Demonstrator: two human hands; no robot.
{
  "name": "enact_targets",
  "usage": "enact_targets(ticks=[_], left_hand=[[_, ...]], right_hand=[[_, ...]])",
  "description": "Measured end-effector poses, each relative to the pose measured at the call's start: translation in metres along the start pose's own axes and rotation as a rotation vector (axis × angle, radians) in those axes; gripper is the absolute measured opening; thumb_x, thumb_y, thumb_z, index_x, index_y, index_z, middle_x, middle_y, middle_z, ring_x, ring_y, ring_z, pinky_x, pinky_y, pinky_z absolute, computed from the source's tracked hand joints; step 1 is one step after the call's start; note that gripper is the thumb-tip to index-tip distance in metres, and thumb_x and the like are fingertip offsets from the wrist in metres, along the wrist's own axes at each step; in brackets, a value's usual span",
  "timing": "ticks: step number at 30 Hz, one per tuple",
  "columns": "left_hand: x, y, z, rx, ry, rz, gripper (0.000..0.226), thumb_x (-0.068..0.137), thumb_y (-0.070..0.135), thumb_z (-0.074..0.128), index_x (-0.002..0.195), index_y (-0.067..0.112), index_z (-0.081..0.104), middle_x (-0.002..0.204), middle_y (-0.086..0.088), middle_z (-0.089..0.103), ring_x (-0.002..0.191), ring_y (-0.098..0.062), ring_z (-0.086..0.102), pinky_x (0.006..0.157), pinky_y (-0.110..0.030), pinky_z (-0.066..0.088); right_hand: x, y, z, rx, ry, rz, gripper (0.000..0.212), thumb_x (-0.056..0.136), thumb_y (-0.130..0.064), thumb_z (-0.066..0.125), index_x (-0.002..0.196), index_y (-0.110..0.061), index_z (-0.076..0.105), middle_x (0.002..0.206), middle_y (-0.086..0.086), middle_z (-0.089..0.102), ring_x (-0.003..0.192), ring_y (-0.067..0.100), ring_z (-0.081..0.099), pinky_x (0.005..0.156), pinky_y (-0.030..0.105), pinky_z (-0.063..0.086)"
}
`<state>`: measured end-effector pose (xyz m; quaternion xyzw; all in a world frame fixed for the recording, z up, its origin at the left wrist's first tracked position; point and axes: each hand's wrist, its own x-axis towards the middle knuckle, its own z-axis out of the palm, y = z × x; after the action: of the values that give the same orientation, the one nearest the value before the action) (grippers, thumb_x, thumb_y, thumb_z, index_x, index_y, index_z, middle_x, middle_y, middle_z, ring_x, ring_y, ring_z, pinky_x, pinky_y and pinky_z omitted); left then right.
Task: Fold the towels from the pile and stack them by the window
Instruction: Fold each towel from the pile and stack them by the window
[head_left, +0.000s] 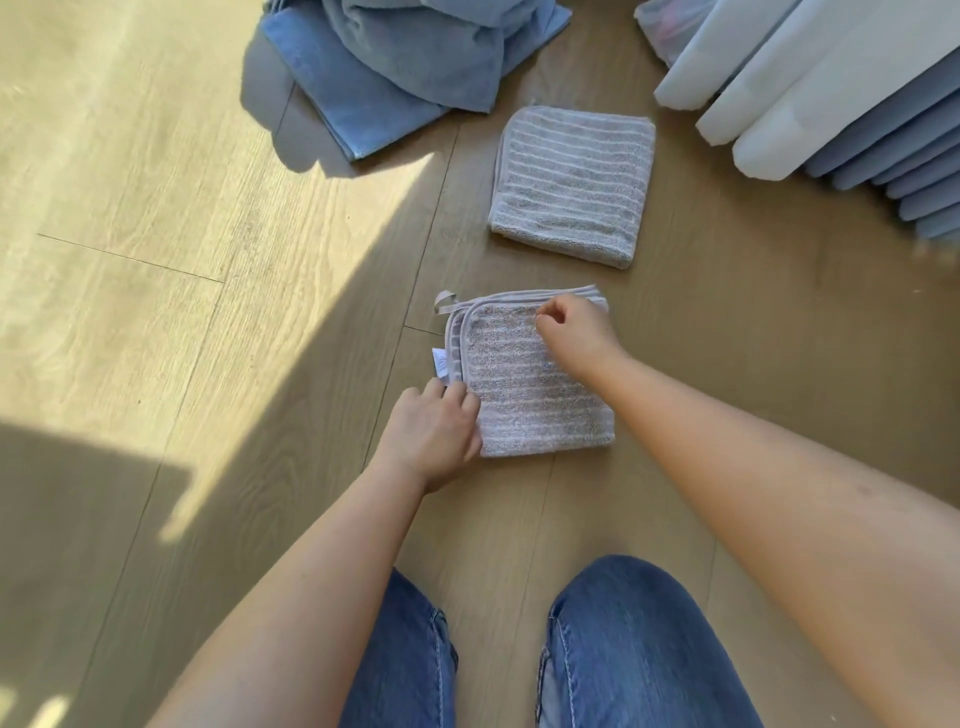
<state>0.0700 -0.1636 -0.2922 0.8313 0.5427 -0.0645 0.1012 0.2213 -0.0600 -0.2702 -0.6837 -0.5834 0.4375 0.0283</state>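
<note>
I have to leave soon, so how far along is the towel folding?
Done: one folded grey striped towel lies near the pale curtains. In hand: a second grey striped towel, left hand gripping its edge, right hand pinching its far side. Left: the rumpled heap of blue towels.

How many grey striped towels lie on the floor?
2. One towel lies touched by the left hand and right hand; the other towel lies folded beside the curtain. The blue pile may hide more.

wood floor (130, 260) holds near striped towel (535, 410), far striped towel (571, 182), blue towel pile (405, 57)
</note>
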Motion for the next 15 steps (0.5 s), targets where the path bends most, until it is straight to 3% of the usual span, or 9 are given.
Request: enact_targets(ticks=[4,6,8,10,12,13,15], left_hand=[[0.013,0.009,0.003,0.021,0.037,-0.026,0.038,0.075,0.033,0.034,0.077,0.015,0.067,0.077,-0.002,0.065,0.07,-0.023,0.062,0.054,-0.027,0.041],[0.023,0.022,0.006,-0.047,0.002,-0.066,0.051,0.083,0.031,0.029,0.11,0.009,0.066,0.113,-0.008,0.066,0.101,-0.028,0.063,0.078,-0.034,0.05],[0.031,0.035,0.007,-0.136,-0.079,-0.16,0.057,0.085,0.033,0.027,0.124,0.004,0.057,0.13,-0.011,0.056,0.12,-0.027,0.055,0.095,-0.039,0.047],[0.039,0.045,0.007,-0.157,-0.12,-0.228,0.065,0.086,0.037,0.018,0.136,0.002,0.038,0.142,-0.015,0.042,0.132,-0.028,0.041,0.108,-0.041,0.031],[0.043,0.048,0.015,-0.162,-0.187,-0.217,0.064,0.091,0.041,0.004,0.142,0.003,-0.005,0.155,-0.014,0.001,0.144,-0.026,0.002,0.115,-0.036,-0.004],[0.045,0.047,0.018,-0.182,-0.212,-0.248,0.062,0.095,0.041,0.004,0.14,0.005,-0.016,0.155,-0.012,-0.013,0.144,-0.024,-0.012,0.113,-0.035,-0.014],[0.048,0.042,0.024,-0.168,-0.199,-0.285,0.063,0.092,0.044,-0.001,0.136,0.006,-0.024,0.152,-0.01,-0.024,0.142,-0.022,-0.02,0.111,-0.035,-0.019]], right_hand=[[-0.01,0.033,-0.007,-0.242,0.111,-0.068,0.028,0.094,-0.012,0.037,0.115,-0.004,0.054,0.119,0.011,0.054,0.108,0.025,0.049,0.089,0.036,0.04],[-0.016,0.047,-0.004,-0.378,0.114,-0.132,0.038,0.096,-0.014,0.035,0.132,-0.005,0.044,0.137,0.01,0.045,0.126,0.025,0.04,0.102,0.035,0.032],[-0.02,0.056,0.004,-0.444,0.068,-0.206,0.046,0.098,-0.015,0.033,0.143,-0.007,0.028,0.151,0.008,0.028,0.14,0.021,0.024,0.114,0.032,0.018],[-0.022,0.059,0.013,-0.485,0.01,-0.282,0.051,0.1,-0.018,0.031,0.147,-0.008,0.016,0.157,0.007,0.011,0.145,0.018,0.008,0.117,0.03,0.005],[-0.022,0.057,0.021,-0.526,-0.04,-0.321,0.052,0.101,-0.022,0.026,0.148,-0.01,0.007,0.157,0.005,-0.001,0.145,0.015,-0.002,0.116,0.028,-0.004],[-0.022,0.055,0.024,-0.548,-0.058,-0.327,0.053,0.101,-0.024,0.023,0.148,-0.011,0.003,0.157,0.004,-0.006,0.145,0.015,-0.006,0.115,0.027,-0.007],[-0.019,0.053,0.028,-0.594,-0.076,-0.335,0.055,0.101,-0.029,0.02,0.148,-0.012,-0.003,0.157,0.003,-0.011,0.145,0.014,-0.01,0.114,0.029,-0.011]])
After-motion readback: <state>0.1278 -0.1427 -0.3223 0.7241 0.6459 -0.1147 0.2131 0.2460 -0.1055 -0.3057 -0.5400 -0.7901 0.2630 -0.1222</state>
